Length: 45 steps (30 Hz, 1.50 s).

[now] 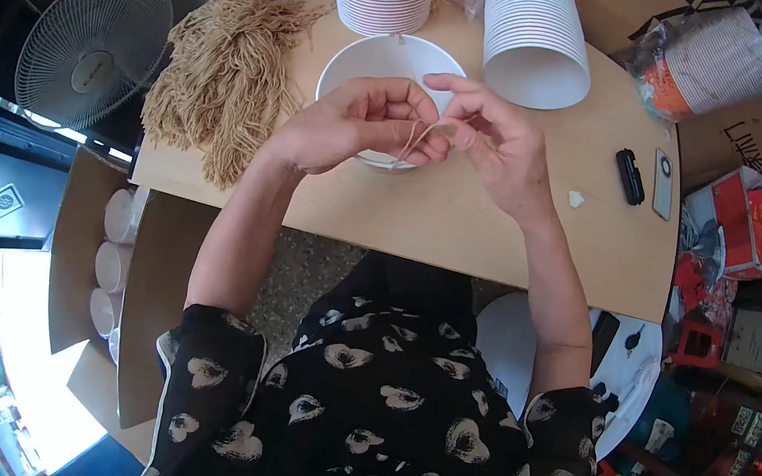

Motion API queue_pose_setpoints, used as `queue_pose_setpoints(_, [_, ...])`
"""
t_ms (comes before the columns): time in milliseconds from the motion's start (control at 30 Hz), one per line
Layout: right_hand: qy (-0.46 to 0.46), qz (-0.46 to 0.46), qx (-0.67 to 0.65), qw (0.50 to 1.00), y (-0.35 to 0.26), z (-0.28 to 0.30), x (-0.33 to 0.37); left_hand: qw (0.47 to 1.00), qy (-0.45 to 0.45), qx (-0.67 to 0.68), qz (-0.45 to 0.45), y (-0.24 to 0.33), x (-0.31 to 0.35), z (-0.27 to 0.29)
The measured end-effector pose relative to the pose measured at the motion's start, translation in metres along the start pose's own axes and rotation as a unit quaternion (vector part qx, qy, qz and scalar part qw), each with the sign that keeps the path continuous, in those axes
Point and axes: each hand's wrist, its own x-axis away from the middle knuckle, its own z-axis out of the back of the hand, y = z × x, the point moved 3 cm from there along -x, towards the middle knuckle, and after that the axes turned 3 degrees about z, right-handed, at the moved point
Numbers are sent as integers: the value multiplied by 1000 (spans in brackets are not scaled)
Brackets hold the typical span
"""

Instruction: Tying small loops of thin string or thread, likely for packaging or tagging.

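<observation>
My left hand and my right hand meet above the table, their fingertips pinching a thin tan string. Part of the string dangles below the left fingers, and the fingers partly cover it. Beneath both hands a white paper bucket stands with its mouth facing up. To the left of it lies a big heap of tan strings, loose and tangled.
Stacks of nested paper buckets stand along the table's far side, some orange-printed. A black case, a phone and a white scrap lie at right. A fan and cardboard box with white cups are left.
</observation>
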Motion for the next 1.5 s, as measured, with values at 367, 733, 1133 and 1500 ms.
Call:
queue_pose_setpoints(367, [-114,-150,-98,977,-9,3,14,995,-90,30,33,10,1,3])
queue_pose_setpoints(733, [-45,-175,-12,984,-37,-7,13,984,-102,-140,50,20,16,2])
queue_pose_setpoints(1133, [-40,-303,-126,944,-25,-2,20,983,-27,-182,12,4,29,-4])
queue_pose_setpoints(1500, [-19,-311,-75,947,-26,-31,57,933,-102,-344,27,10,20,-9])
